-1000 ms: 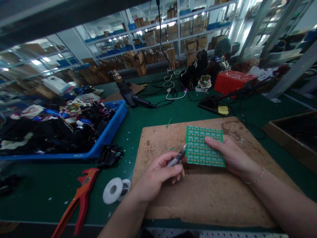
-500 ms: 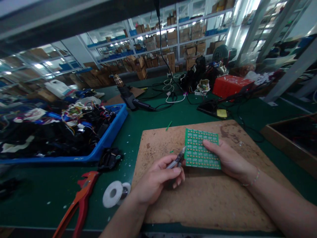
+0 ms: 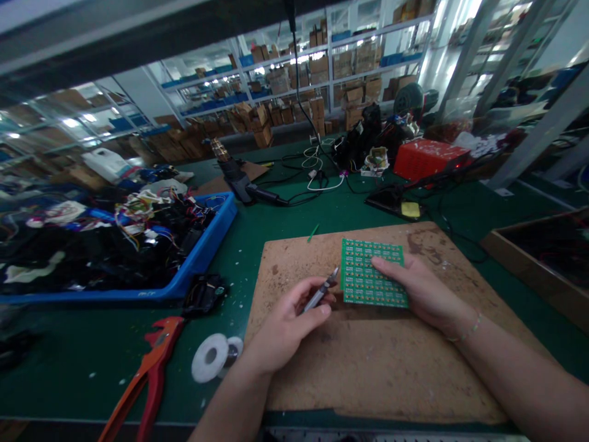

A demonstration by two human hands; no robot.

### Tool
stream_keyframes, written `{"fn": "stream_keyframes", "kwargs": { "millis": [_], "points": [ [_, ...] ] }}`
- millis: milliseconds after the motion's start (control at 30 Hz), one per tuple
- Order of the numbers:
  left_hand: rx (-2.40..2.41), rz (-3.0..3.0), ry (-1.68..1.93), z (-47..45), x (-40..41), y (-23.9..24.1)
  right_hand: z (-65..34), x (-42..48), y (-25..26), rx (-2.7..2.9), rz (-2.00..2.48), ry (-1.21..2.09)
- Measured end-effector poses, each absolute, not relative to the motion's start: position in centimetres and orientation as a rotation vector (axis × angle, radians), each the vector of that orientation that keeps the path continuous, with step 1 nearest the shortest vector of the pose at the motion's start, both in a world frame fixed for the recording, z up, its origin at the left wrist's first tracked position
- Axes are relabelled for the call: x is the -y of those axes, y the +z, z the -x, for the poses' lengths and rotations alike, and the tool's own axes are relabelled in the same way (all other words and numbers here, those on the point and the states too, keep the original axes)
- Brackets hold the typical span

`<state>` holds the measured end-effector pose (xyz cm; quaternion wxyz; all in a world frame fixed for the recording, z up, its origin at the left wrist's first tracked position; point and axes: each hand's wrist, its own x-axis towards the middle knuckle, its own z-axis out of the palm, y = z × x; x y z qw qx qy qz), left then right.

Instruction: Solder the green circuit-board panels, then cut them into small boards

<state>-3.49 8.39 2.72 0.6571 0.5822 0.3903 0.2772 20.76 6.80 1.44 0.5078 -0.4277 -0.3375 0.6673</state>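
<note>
Pinching a green circuit panel (image 3: 361, 279) by its right side in the right hand (image 3: 426, 291), gripping slim grey pliers (image 3: 316, 298) in the left hand (image 3: 289, 322).
Tilting the panel's nearly square, flat face upward, covered in rows of pale marks; aiming the pliers lengthwise up and rightward, tip just beside the panel's left edge. Holding both above a stained brown board (image 3: 368, 368) on a green bench (image 3: 289, 218).

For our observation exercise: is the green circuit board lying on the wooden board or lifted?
Lifted: the right hand holds the green circuit board by one side, with a shadow on the wooden board beneath.
</note>
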Motion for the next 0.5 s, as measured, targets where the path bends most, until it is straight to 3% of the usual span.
{"fn": "stream_keyframes", "kwargs": {
  "millis": [500],
  "points": [
    [-0.895,-1.373,0.639,3.15,-8.34,3.11,-20.53,-6.12,2.13,0.996,1.069,1.664]
  ]
}}
